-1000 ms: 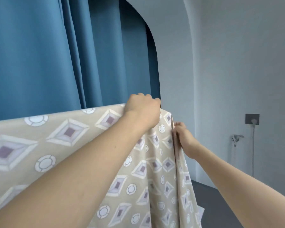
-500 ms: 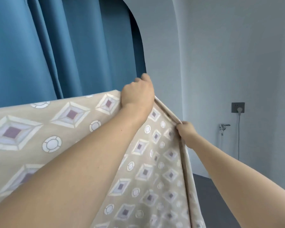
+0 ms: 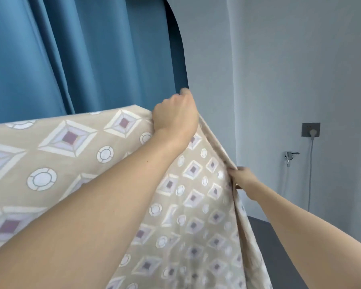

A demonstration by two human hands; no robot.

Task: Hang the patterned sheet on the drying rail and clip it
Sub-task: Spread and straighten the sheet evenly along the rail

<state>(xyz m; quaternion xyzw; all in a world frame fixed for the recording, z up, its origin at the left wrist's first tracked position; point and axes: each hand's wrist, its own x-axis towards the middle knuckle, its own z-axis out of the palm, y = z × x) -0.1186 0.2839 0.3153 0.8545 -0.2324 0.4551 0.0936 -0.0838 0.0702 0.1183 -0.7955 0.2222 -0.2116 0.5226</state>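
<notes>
blue curtain [image 3: 81, 55] behind gripped sheet [image 3: 75, 155]

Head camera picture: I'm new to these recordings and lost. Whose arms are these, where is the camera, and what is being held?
No machine here: a person wears a wide-angle camera on the head, so you see their own bare arms reaching forward. The left hand grips the top corner of a beige patterned sheet, raised high. The right hand pinches the sheet's side edge lower down, so the edge runs taut between the hands. Behind hang a blue curtain and a pale wall with a plugged socket and a tap. No drying rail or clip shows.
</notes>
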